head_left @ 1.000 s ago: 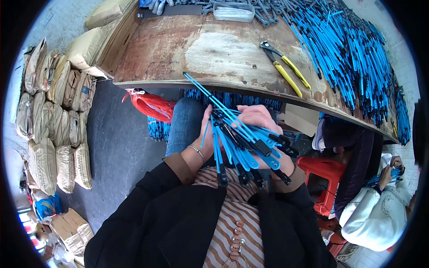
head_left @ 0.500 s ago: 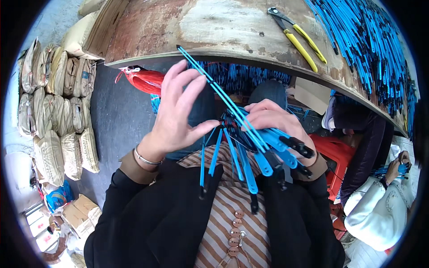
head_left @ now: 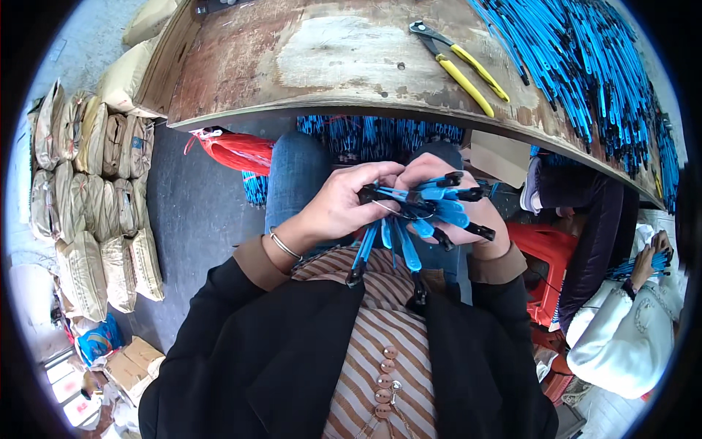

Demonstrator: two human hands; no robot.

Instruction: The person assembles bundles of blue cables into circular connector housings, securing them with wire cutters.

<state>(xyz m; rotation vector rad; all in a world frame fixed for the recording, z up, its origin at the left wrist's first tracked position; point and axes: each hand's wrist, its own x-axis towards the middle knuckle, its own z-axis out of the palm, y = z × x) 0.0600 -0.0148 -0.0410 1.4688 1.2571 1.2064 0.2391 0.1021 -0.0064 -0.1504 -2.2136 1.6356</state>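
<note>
In front of my lap I hold a bundle of thin blue strips with black end fittings (head_left: 443,210), fanned out toward me and to the right. My left hand (head_left: 338,205) is closed at the bundle's left side, thumb and fingers pressed at black ends. My right hand (head_left: 468,228) wraps the bundle from behind and the right, its fingertips close to the left ones. A thin pale strand crosses the black ends between the hands. The fingers partly hide the middle of the bundle, and I cannot tell how the strips are joined.
Pliers with yellow handles (head_left: 468,77) lie on the worn wooden table (head_left: 241,58), beside a large heap of blue strips (head_left: 585,73). More bundles (head_left: 365,139) and a red plastic bag (head_left: 238,150) are below. Stuffed sacks (head_left: 88,212) stand left; a co-worker (head_left: 621,336) sits right.
My left hand has moved right and closed at the bundle; before, its fingers were spread. The long strips that pointed up and left now no longer stick out there. The view has shifted slightly.
</note>
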